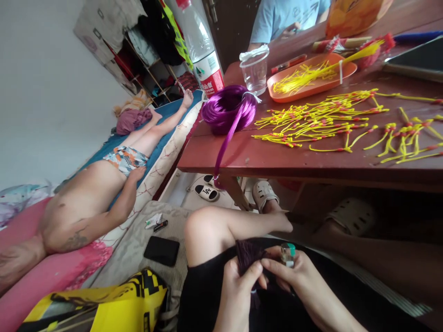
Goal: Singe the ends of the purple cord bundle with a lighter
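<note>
My left hand (238,286) is closed in a pinch on a short bundle of dark purple strands (247,254), held over my lap. My right hand (296,276) is closed too: its fingertips touch the same bundle, and it grips a small lighter (287,254) with a green top. Both hands sit low in the view, below the wooden table (263,159). On the table lie a coil of purple cord (226,108), one strand hanging over the edge, and many yellow strips with red tips (321,122).
An orange tray (277,87) of yellow strips, a clear plastic cup (255,69) and a water bottle (204,50) stand at the table's far side. Another person (287,18) sits across. Someone lies on the bed (104,193) at left. A black phone (161,250) rests beside me.
</note>
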Available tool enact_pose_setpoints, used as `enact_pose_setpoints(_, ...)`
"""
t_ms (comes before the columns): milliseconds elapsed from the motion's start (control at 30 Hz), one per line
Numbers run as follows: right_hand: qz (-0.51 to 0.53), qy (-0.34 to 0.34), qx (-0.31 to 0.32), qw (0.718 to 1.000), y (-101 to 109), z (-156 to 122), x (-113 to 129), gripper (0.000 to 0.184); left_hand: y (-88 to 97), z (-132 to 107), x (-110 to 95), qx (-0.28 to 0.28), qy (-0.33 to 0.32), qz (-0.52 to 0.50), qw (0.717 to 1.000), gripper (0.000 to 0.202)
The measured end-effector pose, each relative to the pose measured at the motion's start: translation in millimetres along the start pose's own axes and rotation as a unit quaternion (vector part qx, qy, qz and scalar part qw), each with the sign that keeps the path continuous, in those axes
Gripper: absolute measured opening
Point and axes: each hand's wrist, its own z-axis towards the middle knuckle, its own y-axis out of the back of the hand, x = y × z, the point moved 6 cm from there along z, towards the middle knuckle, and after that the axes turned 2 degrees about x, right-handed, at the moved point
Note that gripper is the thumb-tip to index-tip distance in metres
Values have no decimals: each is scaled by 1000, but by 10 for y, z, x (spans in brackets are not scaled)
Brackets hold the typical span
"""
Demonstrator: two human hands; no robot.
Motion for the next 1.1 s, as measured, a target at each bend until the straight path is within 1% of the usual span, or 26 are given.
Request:
enact_pose_setpoints(100,19,18,-1,1000,-10,-2,20,28,-6,-11,-11,-8,5,-8,1000,27)
enact_pose_setpoints(267,28,9,-17,999,22,8,-21,28,-39,-35,-6,13,13,2,1000,26)
enact_pose_setpoints(433,21,29,8,999,-10,14,29,32,-24,-16,10,-3,23,-37,999,26)
enact_pose_setpoints(533,19,33,6,999,-8,7,54,32,-24,23,36,4,28,-41,999,25)
enact_pose_setpoints(667,21,36,19,999,-29,-4,73,29,-7,59,71,9,28,-43,999,20)
enact_pose_setpoints(900,39,3,-22,999,0,-9,25,31,25,9,21,-18,21,-50,998,29)
enact_pose_setpoints(1000,30,10,-22,999,0,-13,43,29,16,-18,-8,-29,17,-55,998,27)
enact_pose_setpoints(1100,19,30,-13,999,-10,-15,82,29,-6,-16,-5,-21,23,-52,998,30)
